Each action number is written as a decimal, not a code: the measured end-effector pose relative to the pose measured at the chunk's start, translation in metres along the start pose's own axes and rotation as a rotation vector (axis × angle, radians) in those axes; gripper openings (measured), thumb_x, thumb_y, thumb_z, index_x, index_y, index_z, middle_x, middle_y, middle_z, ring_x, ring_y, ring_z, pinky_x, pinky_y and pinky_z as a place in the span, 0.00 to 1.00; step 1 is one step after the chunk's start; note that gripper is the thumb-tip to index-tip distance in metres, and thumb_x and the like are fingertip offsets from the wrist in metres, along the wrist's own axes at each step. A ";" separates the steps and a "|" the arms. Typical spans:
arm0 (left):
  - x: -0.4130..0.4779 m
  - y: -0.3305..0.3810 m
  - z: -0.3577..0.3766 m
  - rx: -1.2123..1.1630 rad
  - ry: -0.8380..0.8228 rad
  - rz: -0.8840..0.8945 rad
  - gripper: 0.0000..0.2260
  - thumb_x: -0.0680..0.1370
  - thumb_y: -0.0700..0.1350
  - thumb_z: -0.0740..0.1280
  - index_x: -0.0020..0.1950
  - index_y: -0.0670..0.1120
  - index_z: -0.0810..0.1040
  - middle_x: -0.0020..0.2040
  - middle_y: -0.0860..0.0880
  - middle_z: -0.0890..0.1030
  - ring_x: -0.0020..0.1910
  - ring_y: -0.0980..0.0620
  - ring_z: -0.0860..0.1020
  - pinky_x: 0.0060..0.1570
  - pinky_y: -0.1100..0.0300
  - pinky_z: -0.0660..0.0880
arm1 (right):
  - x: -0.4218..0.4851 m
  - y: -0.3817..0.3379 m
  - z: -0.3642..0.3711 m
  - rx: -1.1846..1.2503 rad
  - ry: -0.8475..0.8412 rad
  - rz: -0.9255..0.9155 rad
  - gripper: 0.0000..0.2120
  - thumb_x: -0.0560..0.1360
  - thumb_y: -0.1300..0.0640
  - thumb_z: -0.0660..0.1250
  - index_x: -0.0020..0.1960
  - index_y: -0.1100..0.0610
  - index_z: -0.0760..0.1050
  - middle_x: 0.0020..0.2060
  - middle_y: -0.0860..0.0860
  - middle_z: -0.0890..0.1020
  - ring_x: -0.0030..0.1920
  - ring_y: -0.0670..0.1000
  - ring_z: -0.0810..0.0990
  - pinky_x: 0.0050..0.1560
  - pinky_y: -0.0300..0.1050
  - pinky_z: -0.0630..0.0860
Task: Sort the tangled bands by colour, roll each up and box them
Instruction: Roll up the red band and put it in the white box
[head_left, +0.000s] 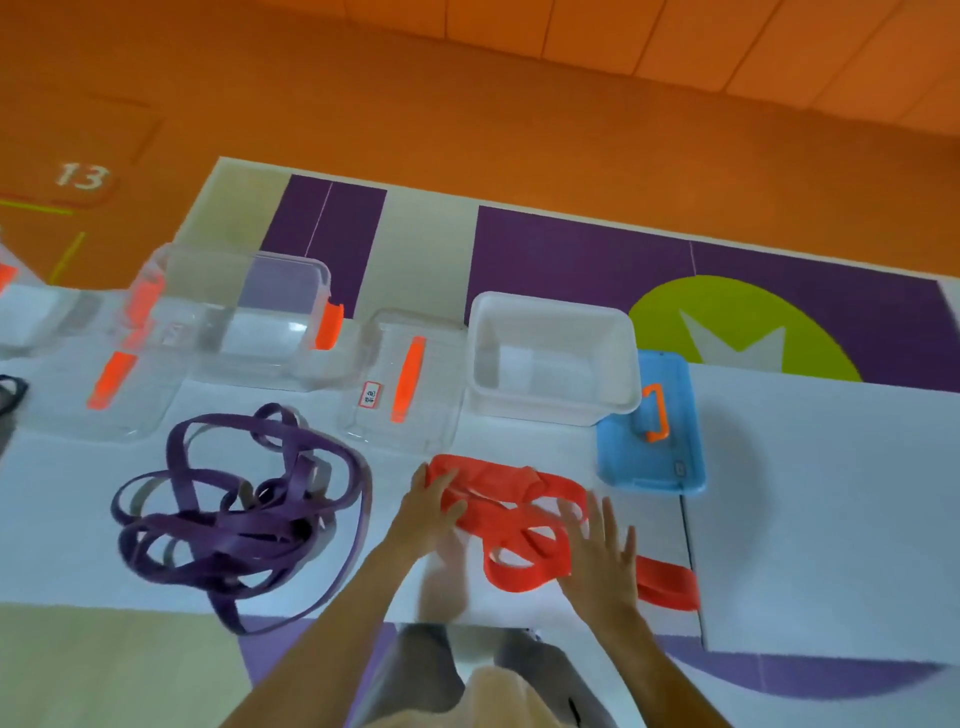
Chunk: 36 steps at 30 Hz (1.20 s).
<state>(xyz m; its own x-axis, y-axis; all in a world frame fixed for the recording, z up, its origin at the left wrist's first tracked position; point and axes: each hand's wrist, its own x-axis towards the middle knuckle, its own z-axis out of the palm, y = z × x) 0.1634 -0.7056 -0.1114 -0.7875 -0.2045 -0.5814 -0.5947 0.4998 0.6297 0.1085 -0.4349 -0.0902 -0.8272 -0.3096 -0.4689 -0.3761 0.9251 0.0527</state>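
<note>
Purple bands lie tangled beside flattened red bands.

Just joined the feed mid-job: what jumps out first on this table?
Two bright heaps of bands stand out on the white table: a tangled purple band at the left and an orange-red band in the middle. The left hand and right hand both rest on the orange-red one, fingers spread. Behind them sits a row of empty boxes, a clear box at the left and a white box beside a blue lid.
</note>
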 end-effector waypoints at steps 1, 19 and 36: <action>0.000 -0.004 0.003 0.009 -0.023 -0.006 0.26 0.85 0.54 0.63 0.82 0.53 0.63 0.84 0.41 0.52 0.77 0.37 0.70 0.75 0.43 0.70 | -0.003 0.001 -0.005 0.005 0.027 0.039 0.54 0.71 0.46 0.80 0.85 0.48 0.48 0.84 0.60 0.54 0.82 0.66 0.58 0.74 0.75 0.64; -0.034 0.059 0.020 0.131 0.241 0.349 0.18 0.85 0.54 0.60 0.75 0.53 0.74 0.79 0.49 0.71 0.80 0.46 0.66 0.80 0.49 0.59 | -0.013 0.069 -0.079 0.428 0.061 0.323 0.11 0.75 0.44 0.73 0.55 0.47 0.81 0.50 0.46 0.86 0.51 0.54 0.85 0.50 0.46 0.78; -0.059 0.175 0.046 -0.375 -0.132 0.282 0.35 0.77 0.50 0.77 0.78 0.62 0.64 0.73 0.62 0.71 0.73 0.65 0.71 0.64 0.72 0.71 | 0.014 0.101 -0.179 1.358 0.149 -0.250 0.14 0.70 0.70 0.71 0.49 0.53 0.80 0.42 0.45 0.86 0.47 0.49 0.84 0.46 0.42 0.82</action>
<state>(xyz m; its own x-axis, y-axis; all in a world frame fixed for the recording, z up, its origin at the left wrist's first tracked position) 0.1136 -0.5677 0.0096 -0.9135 0.0162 -0.4065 -0.3975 0.1774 0.9003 -0.0156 -0.3853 0.0667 -0.8675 -0.4377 -0.2363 0.1053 0.3027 -0.9473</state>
